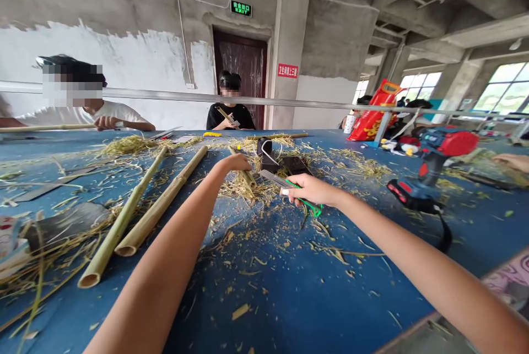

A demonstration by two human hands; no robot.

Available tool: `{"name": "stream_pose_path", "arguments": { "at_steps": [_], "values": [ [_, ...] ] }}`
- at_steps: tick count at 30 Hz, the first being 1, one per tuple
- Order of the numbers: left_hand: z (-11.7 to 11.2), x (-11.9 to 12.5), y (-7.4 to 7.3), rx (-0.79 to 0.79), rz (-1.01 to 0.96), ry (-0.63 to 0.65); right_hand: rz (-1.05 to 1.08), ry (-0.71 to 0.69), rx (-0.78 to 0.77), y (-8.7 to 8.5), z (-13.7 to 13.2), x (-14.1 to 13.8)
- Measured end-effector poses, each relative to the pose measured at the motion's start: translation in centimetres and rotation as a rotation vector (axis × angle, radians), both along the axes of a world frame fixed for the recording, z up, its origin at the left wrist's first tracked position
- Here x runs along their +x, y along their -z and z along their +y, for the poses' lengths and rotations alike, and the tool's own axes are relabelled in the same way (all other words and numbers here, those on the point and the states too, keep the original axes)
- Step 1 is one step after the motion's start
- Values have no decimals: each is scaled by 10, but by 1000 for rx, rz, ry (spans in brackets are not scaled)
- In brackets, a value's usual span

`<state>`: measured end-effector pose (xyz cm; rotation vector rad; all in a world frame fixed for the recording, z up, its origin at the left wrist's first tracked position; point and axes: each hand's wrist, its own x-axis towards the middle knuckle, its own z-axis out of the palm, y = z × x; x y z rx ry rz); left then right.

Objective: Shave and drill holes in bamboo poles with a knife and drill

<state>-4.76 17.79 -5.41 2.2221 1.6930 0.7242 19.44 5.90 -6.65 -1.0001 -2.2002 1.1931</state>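
Observation:
My left hand point(234, 163) reaches over the table with its fingers closed around a short bamboo piece point(249, 180), whose near end slants down toward the shavings. In my right hand point(308, 189) is a green utility knife point(306, 204), its long blade point(270, 177) extended and pointing left, close to the bamboo. A white wrap covers one fingertip of that hand. Just behind both hands stands a black device point(294, 165) with a white cable. To the left lie two longer bamboo tubes, a greenish one point(124, 222) and a paler one point(165, 197).
Shavings point(243, 191) litter the blue table point(264, 310). A cordless drill point(430, 164) stands at the right. Flat metal blades point(45, 186) lie at the left. A metal rail point(165, 95) crosses above the far side, where two people sit. Another person's hand point(512, 162) shows far right.

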Motion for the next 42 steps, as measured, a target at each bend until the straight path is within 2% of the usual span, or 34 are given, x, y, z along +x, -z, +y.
{"name": "stream_pose_path", "arguments": {
  "at_steps": [4,7,11,14,17,23,30,33,42],
  "values": [
    [-29,5,-19,-223,124,67,-94,21,172,-6,-6,4],
    [-60,6,-18,-248,122,103,-196,-32,305,-7,-16,1],
    [-104,-5,4,-124,84,1,-351,-193,483,-1,-37,-13],
    [-132,-14,25,-50,95,-61,-409,-197,641,7,-51,-25],
    [-151,-14,39,-18,165,-73,-476,-186,740,13,-63,-34],
    [-159,-10,42,69,322,-57,-489,-347,847,7,-86,-49],
    [-158,-15,44,87,343,4,-608,-246,970,22,-93,-64],
    [-158,-16,45,80,308,56,-613,-218,972,27,-95,-67],
    [-158,-16,48,110,288,52,-682,-208,909,24,-103,-69]
  ]
}}
